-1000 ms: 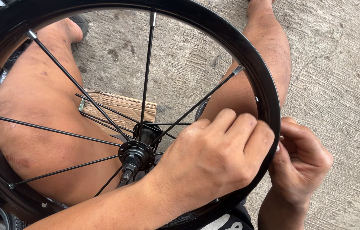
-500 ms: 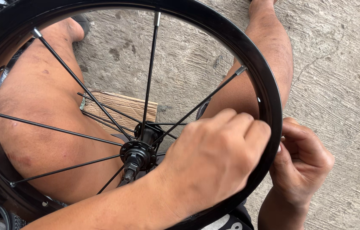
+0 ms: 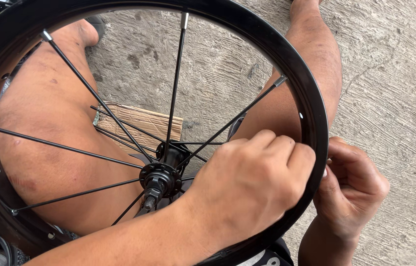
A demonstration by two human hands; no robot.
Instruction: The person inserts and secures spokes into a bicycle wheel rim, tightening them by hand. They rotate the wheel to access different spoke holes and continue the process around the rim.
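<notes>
Both hands pinch the black wheel rim (image 3: 311,113): left hand (image 3: 252,182) inside, right hand (image 3: 351,189) outside over concrete floor (image 3: 395,88).

Wheel rim (image 3: 311,103): black all round, small dark holes along the inner face. Spokes (image 3: 173,88): black, silver nipples at the rim ends. Hub (image 3: 159,180), just beside the left fingers (image 3: 277,148): black. Cardboard piece (image 3: 139,123) beyond it: brown, ribbed lines. Floor (image 3: 390,74): grey concrete, rough streaks, darker blotches.
</notes>
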